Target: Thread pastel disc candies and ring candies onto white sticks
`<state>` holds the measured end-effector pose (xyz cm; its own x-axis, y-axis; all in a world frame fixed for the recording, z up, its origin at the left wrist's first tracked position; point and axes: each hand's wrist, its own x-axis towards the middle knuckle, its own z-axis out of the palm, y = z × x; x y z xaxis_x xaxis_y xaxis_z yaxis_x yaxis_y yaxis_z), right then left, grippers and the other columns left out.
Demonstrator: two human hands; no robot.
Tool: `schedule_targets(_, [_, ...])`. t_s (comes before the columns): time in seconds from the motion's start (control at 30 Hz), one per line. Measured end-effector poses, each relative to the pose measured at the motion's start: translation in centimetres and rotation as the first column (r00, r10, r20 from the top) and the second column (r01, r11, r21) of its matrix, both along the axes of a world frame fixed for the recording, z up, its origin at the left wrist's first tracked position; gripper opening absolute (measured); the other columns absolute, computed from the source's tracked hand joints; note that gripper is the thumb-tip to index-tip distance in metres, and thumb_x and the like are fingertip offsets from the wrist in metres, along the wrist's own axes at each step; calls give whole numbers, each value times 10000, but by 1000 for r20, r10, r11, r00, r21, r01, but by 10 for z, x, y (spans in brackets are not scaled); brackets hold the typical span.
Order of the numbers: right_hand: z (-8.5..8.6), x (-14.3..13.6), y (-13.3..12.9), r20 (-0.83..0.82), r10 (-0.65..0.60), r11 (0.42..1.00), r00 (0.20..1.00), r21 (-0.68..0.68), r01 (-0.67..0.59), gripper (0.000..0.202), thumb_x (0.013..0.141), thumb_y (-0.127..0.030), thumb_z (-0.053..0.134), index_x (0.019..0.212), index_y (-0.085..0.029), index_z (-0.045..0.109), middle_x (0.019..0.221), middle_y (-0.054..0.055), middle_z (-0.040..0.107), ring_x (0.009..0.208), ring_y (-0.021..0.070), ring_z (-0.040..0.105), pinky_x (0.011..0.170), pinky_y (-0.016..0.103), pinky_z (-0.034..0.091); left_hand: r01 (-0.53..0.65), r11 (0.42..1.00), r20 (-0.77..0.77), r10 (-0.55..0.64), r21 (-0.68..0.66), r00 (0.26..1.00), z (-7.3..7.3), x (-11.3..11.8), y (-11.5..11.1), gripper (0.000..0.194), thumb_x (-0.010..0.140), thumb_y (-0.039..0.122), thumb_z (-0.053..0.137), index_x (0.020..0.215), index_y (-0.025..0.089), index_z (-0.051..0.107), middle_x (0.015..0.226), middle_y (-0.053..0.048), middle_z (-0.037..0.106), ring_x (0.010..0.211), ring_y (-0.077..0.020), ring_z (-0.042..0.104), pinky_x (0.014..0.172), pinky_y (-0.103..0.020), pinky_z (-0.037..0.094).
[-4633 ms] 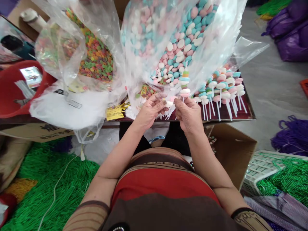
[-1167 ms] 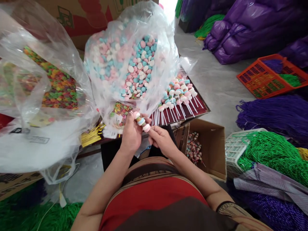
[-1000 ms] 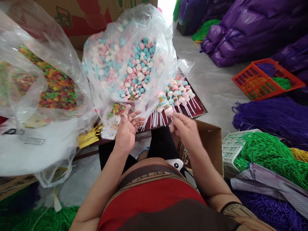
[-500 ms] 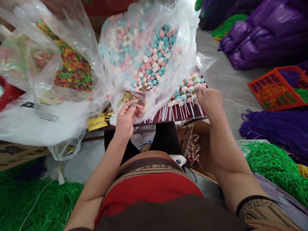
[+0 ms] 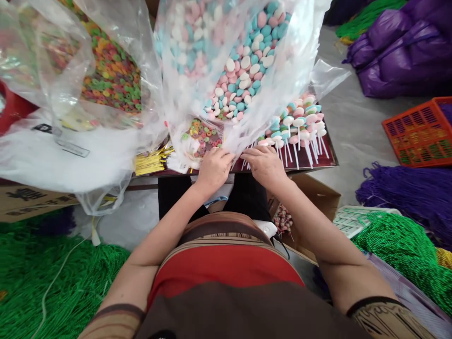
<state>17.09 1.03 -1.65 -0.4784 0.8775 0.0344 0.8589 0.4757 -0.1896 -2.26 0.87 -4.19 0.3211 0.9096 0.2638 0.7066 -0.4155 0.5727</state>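
My left hand (image 5: 215,168) is at the table's front edge with its fingers curled together, beside a clear bag's opening and small ring-shaped candies (image 5: 203,134). What it pinches, if anything, is hidden. Just to its right, my right hand (image 5: 264,165) bends its fingers over white sticks (image 5: 244,162) at the left end of a row; its fingertips are partly hidden. Candies on white sticks (image 5: 299,123), in pink, white and blue, lie in a pile beyond and right of this hand. A big clear bag of pink, white and blue candies (image 5: 243,75) stands behind both hands.
At left are a bag of coloured ring candies (image 5: 116,80), yellow twist ties (image 5: 151,160) and a white plastic bag (image 5: 63,160). Below the table's right side, a cardboard box (image 5: 314,197) holds stick candies. Farther right sit an orange crate (image 5: 416,134), purple strands (image 5: 406,202) and green strands (image 5: 395,249).
My right hand has moved left from the right end of the candy pile to beside my left hand. My left hand has shifted slightly right. The camera view has also moved.
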Motion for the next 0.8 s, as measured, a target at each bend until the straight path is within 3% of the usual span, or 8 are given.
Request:
schedule_targets(0.1, [4, 1, 14, 182, 101, 995, 978, -4, -102, 350, 1012, -74, 469, 1135, -156, 787, 1181, 139, 809, 1072, 304, 661, 959, 437, 418, 9, 1000, -147, -7, 15, 989, -5, -2, -1, 276, 963, 134, 560, 1049, 201, 813, 1068, -125, 772, 1066, -311, 649, 947, -452, 484])
schedule_targets(0.23, [13, -2, 28, 348, 253, 966, 903, -43, -254, 303, 976, -32, 471, 1057, -74, 760, 1021, 196, 792, 924, 293, 674, 822, 395, 431, 3, 1000, -205, 3, 28, 979, -11, -2, -1, 283, 998, 150, 526, 1043, 183, 804, 1066, -121, 766, 1077, -293, 649, 922, -426, 491])
schedule_targets(0.47, [21, -2, 40, 493, 391, 915, 777, -121, -384, 318, 968, -10, 431, 1033, -53, 739, 971, 217, 764, 861, 290, 689, 624, 348, 348, 34, 999, -89, -31, 27, 996, -20, -6, 5, 267, 995, 143, 541, 1042, 173, 803, 1035, -105, 771, 1030, -263, 672, 943, -398, 513])
schedule_targets(0.63, [22, 0, 51, 506, 452, 873, 734, -85, -479, 302, 990, -42, 442, 1011, -84, 741, 916, 175, 758, 882, 261, 685, 666, 336, 366, 36, 999, -8, -36, -3, 999, -19, -10, 9, 250, 989, 148, 554, 1021, 175, 800, 1025, -97, 779, 1019, -242, 678, 953, -372, 515])
schedule_targets(0.8, [24, 3, 61, 530, 465, 873, 709, -143, -466, 283, 989, -43, 471, 1042, -89, 745, 951, 158, 763, 850, 240, 696, 683, 334, 359, 17, 999, 26, -16, -35, 1000, -19, -12, 12, 242, 985, 158, 560, 1020, 172, 799, 1009, -94, 788, 1009, -248, 683, 934, -369, 514])
